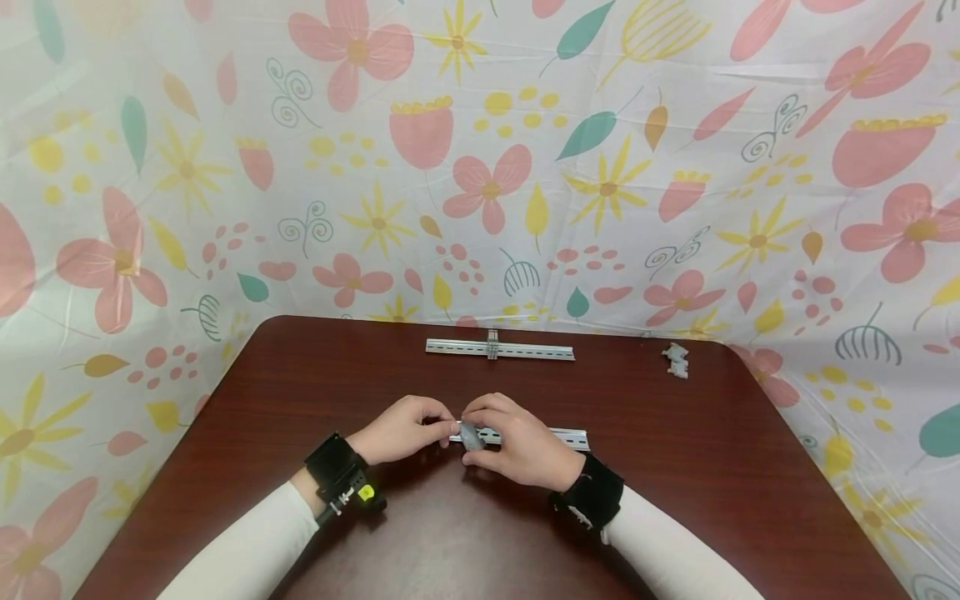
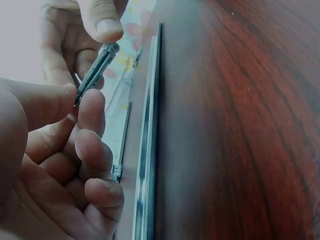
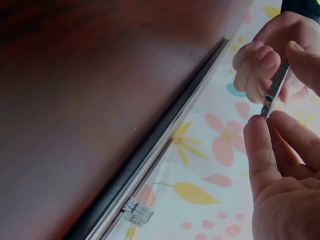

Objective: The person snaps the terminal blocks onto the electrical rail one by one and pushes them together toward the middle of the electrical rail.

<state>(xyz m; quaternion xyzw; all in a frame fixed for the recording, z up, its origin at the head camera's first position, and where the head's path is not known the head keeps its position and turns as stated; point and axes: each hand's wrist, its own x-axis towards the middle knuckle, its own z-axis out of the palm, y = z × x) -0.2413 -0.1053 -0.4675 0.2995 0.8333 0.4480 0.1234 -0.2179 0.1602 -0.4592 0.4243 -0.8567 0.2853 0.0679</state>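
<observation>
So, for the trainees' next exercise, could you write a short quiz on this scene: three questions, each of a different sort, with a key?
1. Multiple choice: where does the grey cluster sit?
A) On the nearer rail
B) On the farther rail
C) In the person's left hand

2. True or false: the loose grey pieces lie near the far left corner of the table, as the person sees it.

3. Short answer: what do the left hand and the right hand both touch?

Key:
1. B
2. False; they lie near the far right corner.
3. A small grey piece.
</observation>
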